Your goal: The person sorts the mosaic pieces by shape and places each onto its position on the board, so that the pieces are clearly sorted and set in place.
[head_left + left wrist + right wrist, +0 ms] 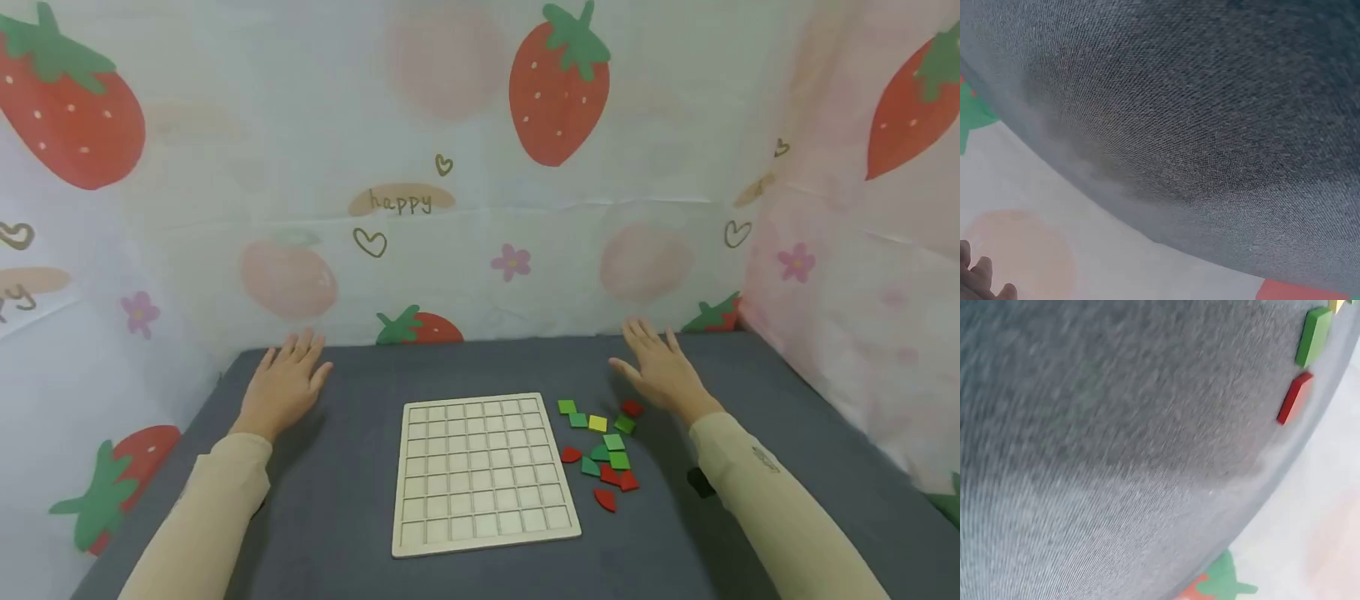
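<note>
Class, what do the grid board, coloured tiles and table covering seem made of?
Grid board: probably matt wood, from its pale tan colour. Coloured tiles: painted wood or plastic; smooth, even colour leaves it open. Table covering: likely matt woven fabric, from its fine ribbing.

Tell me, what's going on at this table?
A person holds out their left hand and right hand over a dark grey fabric-like tabletop, fingers extended, gripping nothing. Between their arms lies a pale, wooden-looking grid board with all its cells empty. Small, flat red, green and yellow tiles lie loose beside it, on the right hand's side; none has been placed on the board.
</note>
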Available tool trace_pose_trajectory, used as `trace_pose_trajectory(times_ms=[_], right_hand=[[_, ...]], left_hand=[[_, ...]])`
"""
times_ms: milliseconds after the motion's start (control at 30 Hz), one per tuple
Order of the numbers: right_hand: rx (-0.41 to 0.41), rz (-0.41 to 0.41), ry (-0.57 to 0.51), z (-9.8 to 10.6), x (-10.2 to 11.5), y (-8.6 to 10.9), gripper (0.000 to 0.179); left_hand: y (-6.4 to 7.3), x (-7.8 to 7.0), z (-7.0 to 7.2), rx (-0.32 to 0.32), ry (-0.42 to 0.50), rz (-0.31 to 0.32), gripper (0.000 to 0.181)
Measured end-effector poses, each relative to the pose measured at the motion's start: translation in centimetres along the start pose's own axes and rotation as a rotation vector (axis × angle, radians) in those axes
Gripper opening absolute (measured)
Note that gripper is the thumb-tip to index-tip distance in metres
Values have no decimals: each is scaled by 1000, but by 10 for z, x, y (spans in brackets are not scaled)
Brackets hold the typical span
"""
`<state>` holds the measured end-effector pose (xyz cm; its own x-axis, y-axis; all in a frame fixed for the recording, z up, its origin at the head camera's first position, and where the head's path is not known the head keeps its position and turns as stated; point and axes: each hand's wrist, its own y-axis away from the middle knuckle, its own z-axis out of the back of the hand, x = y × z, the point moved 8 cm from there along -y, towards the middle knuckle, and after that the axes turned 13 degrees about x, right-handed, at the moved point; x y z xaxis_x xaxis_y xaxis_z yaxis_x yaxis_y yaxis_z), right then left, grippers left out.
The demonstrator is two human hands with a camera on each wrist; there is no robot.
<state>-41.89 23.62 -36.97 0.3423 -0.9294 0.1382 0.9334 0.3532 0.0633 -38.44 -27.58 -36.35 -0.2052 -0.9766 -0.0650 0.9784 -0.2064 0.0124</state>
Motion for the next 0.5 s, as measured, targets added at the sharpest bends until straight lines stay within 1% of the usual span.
trace_pose_trajectory(times_ms=[100, 300, 500], right_hand=[[-8, 15, 0, -1, 4, 1, 81], [-27, 46, -4, -1, 14, 2, 77], [-20, 69, -6, -5, 18, 5, 78]], left_hand=[[0, -5, 1, 0, -3, -14, 63], [2, -7, 3, -6, -20, -21, 64], [2, -12, 2, -23, -32, -47, 63]])
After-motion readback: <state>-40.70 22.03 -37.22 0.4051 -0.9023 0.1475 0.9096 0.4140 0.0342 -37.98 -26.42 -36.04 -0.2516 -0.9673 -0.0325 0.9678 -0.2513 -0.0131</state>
